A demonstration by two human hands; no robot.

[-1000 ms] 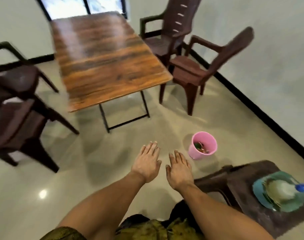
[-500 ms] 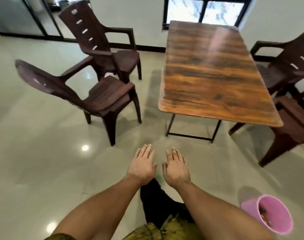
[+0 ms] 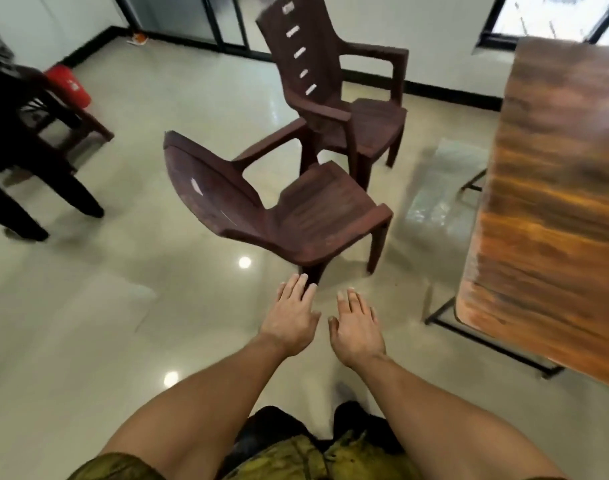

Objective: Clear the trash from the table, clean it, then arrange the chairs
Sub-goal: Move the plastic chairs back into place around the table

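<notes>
Both my hands are empty, fingers spread flat: left grip [image 3: 291, 318], right grip [image 3: 356, 327]. The near chair [image 3: 296, 209] stands just beyond them, seat facing right toward the tabletop [image 3: 556, 202]; my left hand is nearer.

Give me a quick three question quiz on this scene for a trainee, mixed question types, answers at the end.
1. True or false: the left hand is gripping the nearer brown chair.
2. Which side of the view shows the wooden table? A) left B) right C) bottom
3. Fill in: both hands are held ____, palms down, holding nothing.

Key
1. False; it hovers over the floor just short of the chair, beside the right hand.
2. B
3. open
</notes>
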